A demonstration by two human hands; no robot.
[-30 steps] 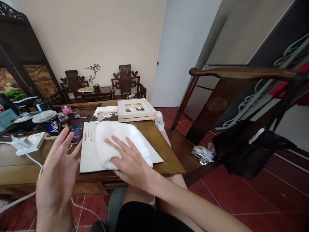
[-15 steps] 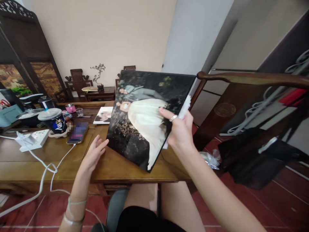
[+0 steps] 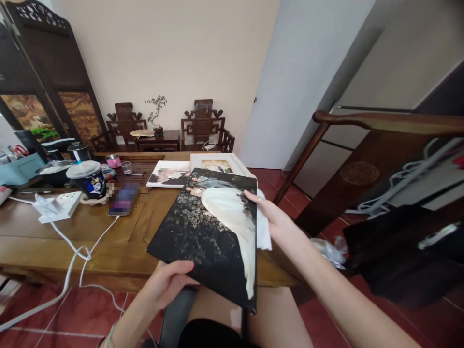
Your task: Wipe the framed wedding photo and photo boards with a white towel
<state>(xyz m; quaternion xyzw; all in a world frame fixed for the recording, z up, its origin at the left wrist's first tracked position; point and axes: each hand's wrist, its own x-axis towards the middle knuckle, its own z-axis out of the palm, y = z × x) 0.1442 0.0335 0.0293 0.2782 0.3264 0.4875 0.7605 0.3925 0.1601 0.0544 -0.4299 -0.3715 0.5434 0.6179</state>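
Observation:
A dark photo panel, printed with a couple in a grey suit and a long white gown, is tilted over the table's front edge above my lap. My left hand is closed on its near left edge, thumb on the printed face and fingers underneath. On the opposite side, my right hand is closed on the right edge, thumb on top. White cloth or tissue shows under that hand, behind the panel; its exact hold is hidden. Beyond lie a white-framed picture and a smaller white-edged photo panel.
On the wooden table, a lidded cup, a charging phone and a power strip stand to the left. A white cable hangs over the front edge. A wooden chair is at the right.
The panel has come lower and nearer to me, tipping flatter. My left hand has gone from just touching its corner to gripping the near edge. The white-framed picture behind is now uncovered.

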